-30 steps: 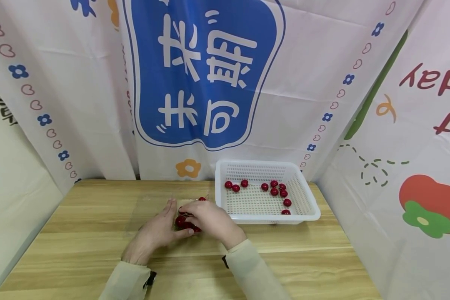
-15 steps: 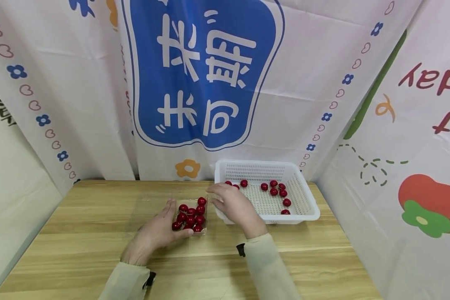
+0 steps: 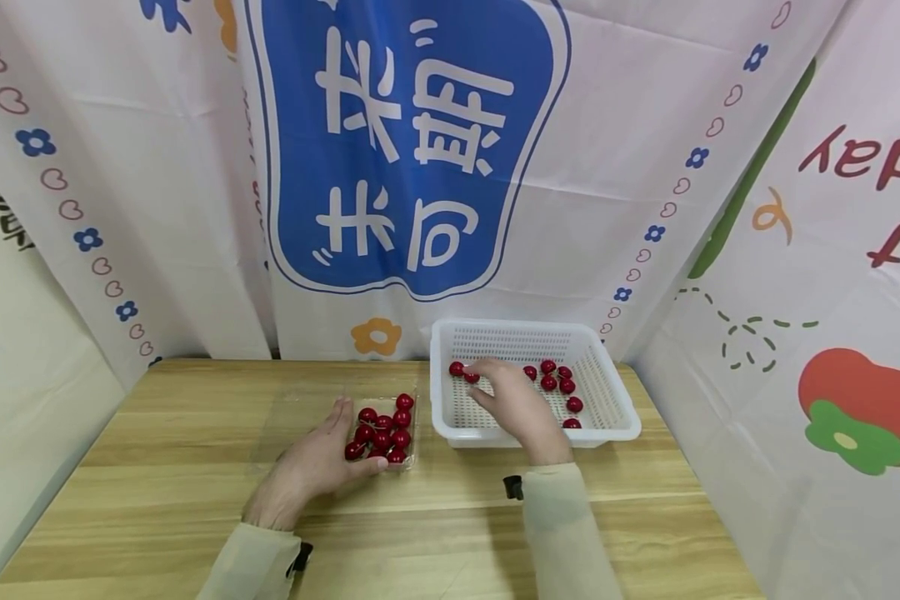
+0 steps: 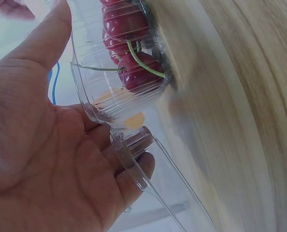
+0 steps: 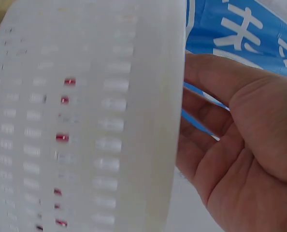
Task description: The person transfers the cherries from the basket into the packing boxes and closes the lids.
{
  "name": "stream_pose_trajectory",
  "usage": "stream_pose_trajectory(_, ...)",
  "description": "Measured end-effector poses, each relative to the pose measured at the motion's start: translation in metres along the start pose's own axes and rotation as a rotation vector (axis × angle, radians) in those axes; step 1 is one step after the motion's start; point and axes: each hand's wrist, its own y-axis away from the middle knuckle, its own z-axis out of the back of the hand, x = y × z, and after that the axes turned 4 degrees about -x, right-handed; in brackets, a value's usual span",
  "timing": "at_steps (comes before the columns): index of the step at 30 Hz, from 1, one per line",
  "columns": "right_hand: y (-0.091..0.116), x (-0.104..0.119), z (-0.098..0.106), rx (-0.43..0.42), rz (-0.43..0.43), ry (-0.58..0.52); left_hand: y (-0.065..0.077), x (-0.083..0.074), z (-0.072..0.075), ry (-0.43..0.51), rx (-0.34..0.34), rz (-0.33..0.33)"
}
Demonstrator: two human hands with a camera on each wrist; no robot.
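Head view first: from where I stand, the wood-grain worktop (image 3: 420,533) carries everything, and on it the white basket (image 3: 607,434) is the biggest thing, its long axis running left to right. Just left of that basket sits the clear container (image 3: 407,467), its lid (image 3: 300,408) folded open on the side away from the basket. The left hand (image 3: 318,458) is on the container's far side from the basket, thumb along the near wall and fingers bent about the hinge, holding it. The right hand (image 3: 513,404) is over the basket, reaching across its near rim; thumb and forefinger stand apart, with nothing I can see between them, though the right wrist view loses the fingertips behind the basket wall. What counts now, I'd say, is how that hand lies to the two cherries (image 3: 457,368) showing at the basket's left end: they are just beyond its fingertips, on the side toward the container, and it is plainly the nearer hand. A looser group of cherries (image 3: 548,383) lies toward the basket's right end, on the far side of that same hand. More cherries (image 3: 382,422) sit in the container left of the basket, some with thin green stems (image 4: 142,62).
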Motion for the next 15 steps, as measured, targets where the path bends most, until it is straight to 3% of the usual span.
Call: stream_pose_trajectory(15,0.015,-0.046,0.026,0.162,-0.292,0.004,0.0,0.0,0.0,-0.003,0.002,-0.003)
